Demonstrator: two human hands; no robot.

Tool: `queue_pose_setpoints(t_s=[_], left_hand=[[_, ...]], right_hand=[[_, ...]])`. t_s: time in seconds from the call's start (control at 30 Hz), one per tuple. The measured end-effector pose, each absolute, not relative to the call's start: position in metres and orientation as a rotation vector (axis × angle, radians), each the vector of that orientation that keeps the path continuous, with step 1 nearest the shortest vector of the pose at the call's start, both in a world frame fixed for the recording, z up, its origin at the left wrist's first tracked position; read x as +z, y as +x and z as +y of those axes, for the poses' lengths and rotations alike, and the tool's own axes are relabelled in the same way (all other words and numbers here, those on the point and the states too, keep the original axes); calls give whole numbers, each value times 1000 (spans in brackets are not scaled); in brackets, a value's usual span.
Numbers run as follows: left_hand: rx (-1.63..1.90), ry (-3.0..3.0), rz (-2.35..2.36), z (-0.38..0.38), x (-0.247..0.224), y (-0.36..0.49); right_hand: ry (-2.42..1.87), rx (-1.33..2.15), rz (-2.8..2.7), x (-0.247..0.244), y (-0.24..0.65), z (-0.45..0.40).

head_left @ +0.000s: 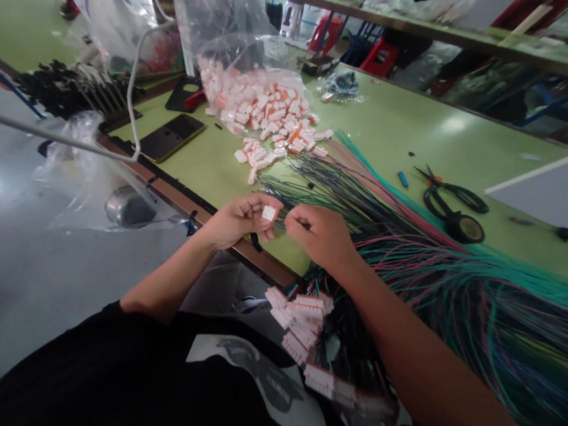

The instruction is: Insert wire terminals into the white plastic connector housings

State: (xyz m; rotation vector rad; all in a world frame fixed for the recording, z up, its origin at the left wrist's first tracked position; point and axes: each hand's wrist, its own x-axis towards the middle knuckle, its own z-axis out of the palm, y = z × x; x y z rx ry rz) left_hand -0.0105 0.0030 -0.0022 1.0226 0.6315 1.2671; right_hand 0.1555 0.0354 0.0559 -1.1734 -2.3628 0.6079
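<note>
My left hand (243, 221) pinches a small white connector housing (269, 213) between thumb and fingers. Close beside it on the right, my right hand (322, 237) is closed with fingertips pressed together; what it holds, if anything, is hidden. Under and behind the right hand runs a big bundle of green, red and dark wires (440, 261). Loose white-and-orange connector housings (256, 157) lie on the table just beyond my hands, spilling from a clear plastic bag (237, 68). Below my right forearm hangs a cluster of wired connectors (303, 322) at the table's front edge.
A phone (171, 138) lies left of the housings. To the right are black-handled scissors (456, 196), a roll of black tape (465, 228) and a small blue piece (402, 179). A grey metal rod (133, 91) crosses the left side. Another bench (432, 33) stands behind.
</note>
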Motion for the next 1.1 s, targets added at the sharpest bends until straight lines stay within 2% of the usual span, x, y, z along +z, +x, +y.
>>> queue_pose_setpoints(t_s=[0.27,0.53,0.77,0.93,0.97,1.1], left_hand=[[1214,1065,719,0,3,-9],[1227,1038,708,2,1,-8],[1196,1041,786,-2,10,-6],[1161,1089,799,-3,8,-7],[1158,1093,788,-4,7,-7],[1155,1079,754,-5,4,-10]], right_hand=[[-1107,622,-2379,48,152,33],[-1037,861,-2354,52,158,43],[-1005,788,-2337,40,153,38],[-1049,941,-2402,49,173,62],[-1101,899,-2383,52,185,73],[-1597,290,-2161,54,241,117]])
